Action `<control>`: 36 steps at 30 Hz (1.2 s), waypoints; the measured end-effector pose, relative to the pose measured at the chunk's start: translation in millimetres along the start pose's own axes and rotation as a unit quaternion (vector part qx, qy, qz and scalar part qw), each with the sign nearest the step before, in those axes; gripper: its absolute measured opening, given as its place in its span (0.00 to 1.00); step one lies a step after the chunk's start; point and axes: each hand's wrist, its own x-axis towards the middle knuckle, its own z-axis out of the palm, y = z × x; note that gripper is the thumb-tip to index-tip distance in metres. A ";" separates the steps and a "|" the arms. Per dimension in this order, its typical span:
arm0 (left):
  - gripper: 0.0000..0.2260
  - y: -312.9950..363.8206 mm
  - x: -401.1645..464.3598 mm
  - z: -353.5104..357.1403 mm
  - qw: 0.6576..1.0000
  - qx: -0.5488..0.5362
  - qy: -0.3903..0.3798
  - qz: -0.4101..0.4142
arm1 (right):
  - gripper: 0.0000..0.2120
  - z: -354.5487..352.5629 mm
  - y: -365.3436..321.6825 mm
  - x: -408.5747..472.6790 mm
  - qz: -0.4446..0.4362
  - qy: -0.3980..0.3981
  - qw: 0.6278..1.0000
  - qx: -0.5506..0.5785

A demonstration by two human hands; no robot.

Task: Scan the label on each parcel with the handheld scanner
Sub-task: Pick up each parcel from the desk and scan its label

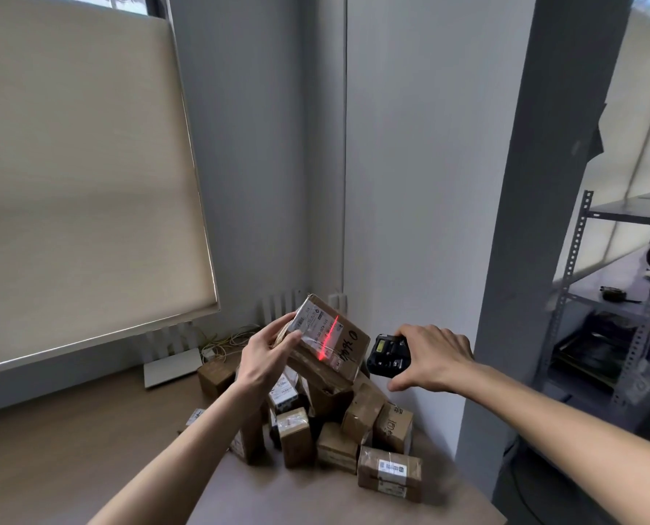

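above the heap of parcels [331, 422] on the surface [70, 449], left hand [266, 354] grips one parcel [329, 341], right hand [433, 356] clasps the scanner [387, 354], red beam crossing its label [316, 322]; the heap probably awaits scanning.

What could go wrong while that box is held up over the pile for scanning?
The left hand grips the raised parcel by one end only, so it might slip onto the heap of parcels below. The scanner in the right hand throws its red line along the label's edge, so the read may fail.
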 end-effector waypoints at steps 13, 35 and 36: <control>0.16 -2.3 -10.8 1.0 0.999 -0.014 0.029 -0.011 | 0.37 0.5 2.4 4.2 -0.032 -0.011 0.999 -0.011; 0.17 -34.7 -114.7 -149.3 0.984 -0.008 0.173 -0.050 | 0.42 10.8 -154.4 -21.3 -0.159 -0.064 0.983 0.069; 0.18 -37.3 -127.7 -167.4 0.981 -0.012 0.185 -0.056 | 0.43 11.3 -174.0 -27.6 -0.173 -0.073 0.978 0.088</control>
